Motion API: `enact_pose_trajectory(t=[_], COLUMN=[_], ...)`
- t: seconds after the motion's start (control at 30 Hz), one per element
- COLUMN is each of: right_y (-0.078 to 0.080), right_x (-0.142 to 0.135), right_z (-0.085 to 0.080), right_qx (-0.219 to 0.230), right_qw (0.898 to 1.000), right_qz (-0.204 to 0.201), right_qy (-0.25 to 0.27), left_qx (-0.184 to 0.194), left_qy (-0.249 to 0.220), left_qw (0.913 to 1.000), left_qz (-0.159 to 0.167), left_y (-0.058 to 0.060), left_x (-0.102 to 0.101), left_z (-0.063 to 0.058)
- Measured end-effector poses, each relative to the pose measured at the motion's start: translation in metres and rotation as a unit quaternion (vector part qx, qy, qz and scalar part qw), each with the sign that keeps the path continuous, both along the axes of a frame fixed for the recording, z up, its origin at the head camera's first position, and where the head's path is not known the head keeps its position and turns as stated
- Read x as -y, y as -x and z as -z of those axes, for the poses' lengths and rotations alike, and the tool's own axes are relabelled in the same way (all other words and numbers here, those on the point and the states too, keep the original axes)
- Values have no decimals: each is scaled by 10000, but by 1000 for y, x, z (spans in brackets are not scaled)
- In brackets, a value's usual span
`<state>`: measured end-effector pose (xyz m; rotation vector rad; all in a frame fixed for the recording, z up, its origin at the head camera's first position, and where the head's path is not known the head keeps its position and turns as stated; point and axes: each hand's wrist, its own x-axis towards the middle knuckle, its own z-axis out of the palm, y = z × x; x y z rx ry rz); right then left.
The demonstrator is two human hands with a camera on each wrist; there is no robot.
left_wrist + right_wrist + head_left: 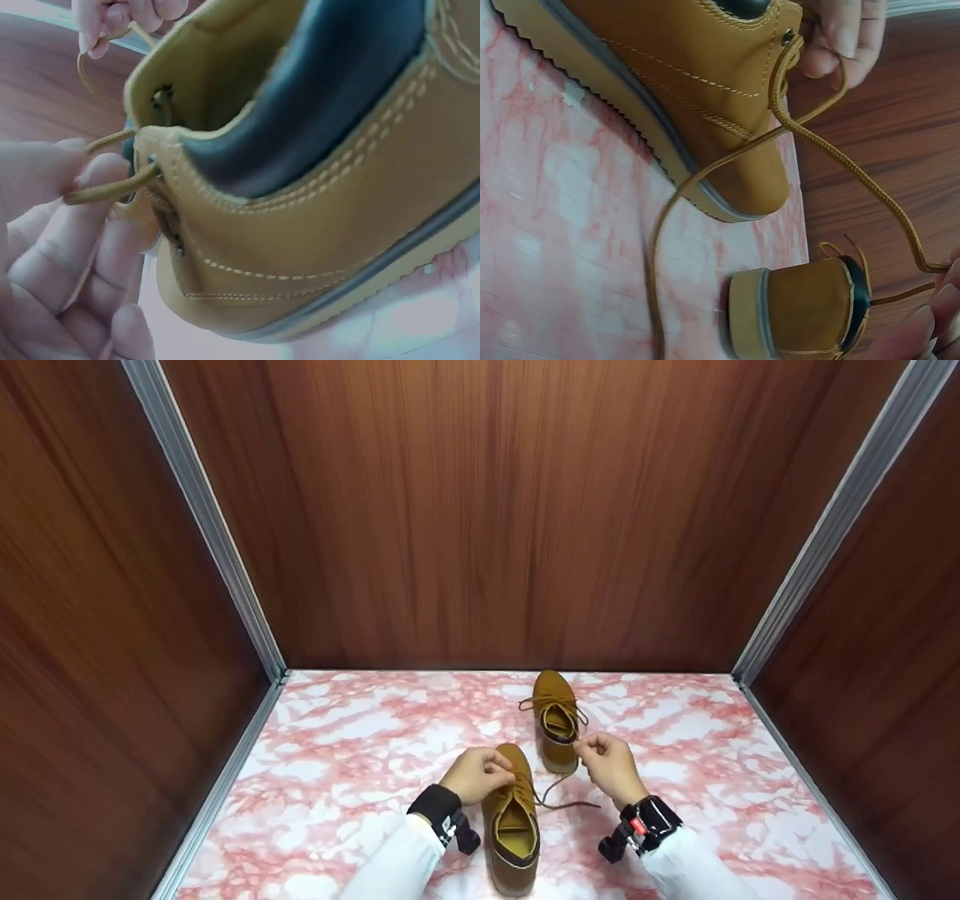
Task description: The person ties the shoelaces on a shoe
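Observation:
The near tan lace-up shoe (513, 877) stands with its toe pointing away, its dark padded collar (315, 112) visible in the left wrist view. At its lacing, my left hand (480, 774) pinches a brown shoelace (112, 187) between thumb and forefinger, close to the eyelets. Off to the shoe's right, my right hand (611, 769) pinches another stretch of shoelace (892, 214), which runs to the shoe's top eyelet. A loose length of lace (656, 247) crosses the shoe's side and hangs down in the right wrist view.
A matching second shoe (559, 757) stands farther back, just beyond my right hand, its laces loose at the sides. Wood-grain panels (480, 525) enclose the back and sides of the red-and-white marbled surface (360, 750), with metal posts (217, 525) at the corners.

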<state>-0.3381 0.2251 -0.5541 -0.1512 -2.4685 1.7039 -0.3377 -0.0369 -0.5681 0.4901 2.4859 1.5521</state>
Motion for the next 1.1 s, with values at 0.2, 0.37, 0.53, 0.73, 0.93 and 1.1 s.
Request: enact_pose_trajectory(t=[0.2, 0.37, 0.53, 0.73, 0.93, 1.1], right_y=[6, 15, 25, 36, 37, 36], right_x=[10, 22, 37, 60, 67, 52], right_z=[-16, -31, -43, -59, -68, -55], right_qx=[-245, -290, -446, -770, -795, -739], right_qw=[9994, 9987, 9974, 9908, 9719, 9774], right_qz=[-148, -282, -310, -753, -2061, -1834], right_qy=[-203, -319, -478, -820, -814, -747], left_qx=[103, -55, -133, -326, -389, -477], left_qy=[123, 250, 480, 748, 613, 637], left_qw=[9999, 9996, 9986, 9966, 9973, 9968], left_qz=[4, 70, 170, 105, 71, 24], left_y=[-2, -3, -4, -6, -9, -9], left_x=[1, -3, -7, -12, -17, -18], left_z=[0, 1, 1, 4, 8, 10])
